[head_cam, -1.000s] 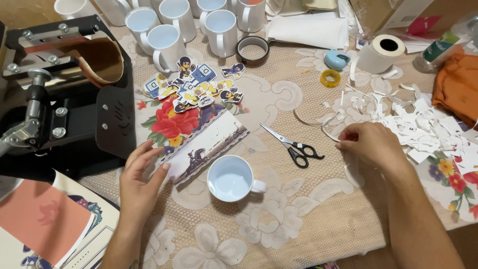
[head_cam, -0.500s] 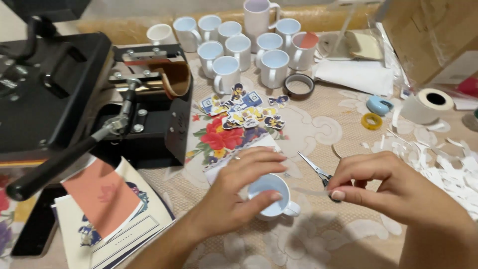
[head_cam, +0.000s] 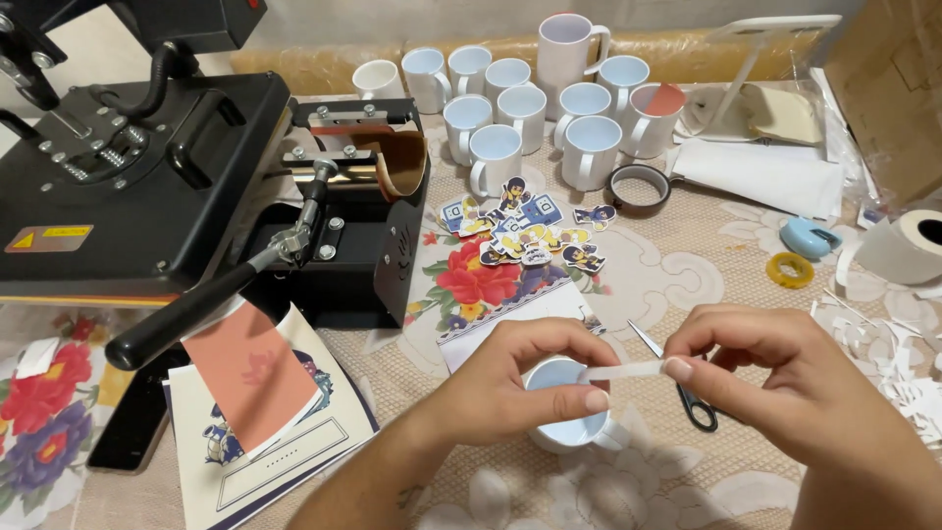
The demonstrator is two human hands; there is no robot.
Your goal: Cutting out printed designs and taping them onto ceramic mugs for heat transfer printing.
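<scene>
White paper strip [head_cam: 620, 371] is pinched at its ends by the left hand [head_cam: 510, 388] and right hand [head_cam: 785, 393], fingers closed on it, just above a white mug [head_cam: 569, 432] near the scissors [head_cam: 682, 393].

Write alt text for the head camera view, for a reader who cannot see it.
Two bare hands, the left hand and right hand, pinch a thin white strip between them above a white mug on a lace-covered table. Scissors lie behind; a black heat press, cut-out stickers and more white mugs sit farther back.
</scene>
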